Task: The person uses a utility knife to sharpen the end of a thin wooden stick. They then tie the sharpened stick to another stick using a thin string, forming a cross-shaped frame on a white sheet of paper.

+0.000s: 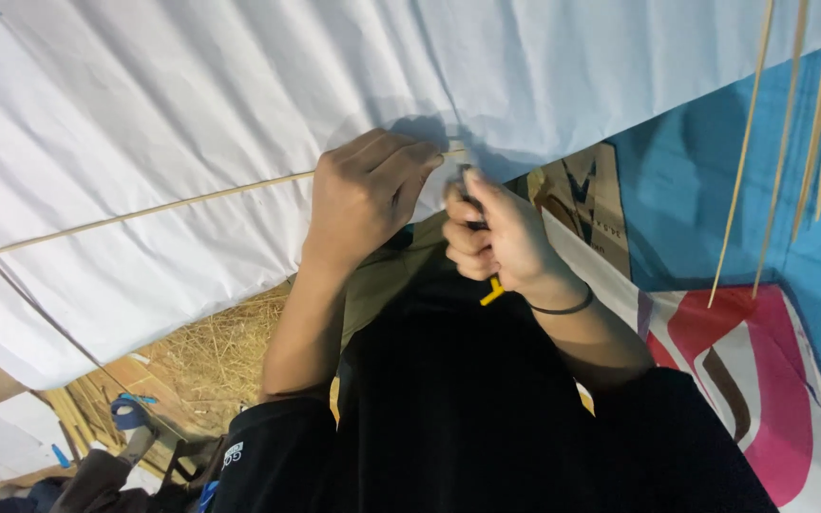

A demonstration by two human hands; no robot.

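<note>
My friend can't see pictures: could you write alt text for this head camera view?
A person's left hand pins a thin bamboo stick against a large white sheet, while the right hand grips a small yellow-handled tool beside it. More bamboo sticks lie at right.

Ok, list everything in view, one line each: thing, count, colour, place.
paper sheet: one, white, upper frame
thin stick: one, tan, on the sheet
loose sticks: several, tan, top right
printed mat: one, blue, pink and white, right
straw: a pile, yellow, lower left
scissors: one pair, blue handles, lower left
yellow-handled tool: one, in the right grip
wristband: one, black, right wrist
left hand: pinching the stick's end
right hand: closed on the tool
</note>
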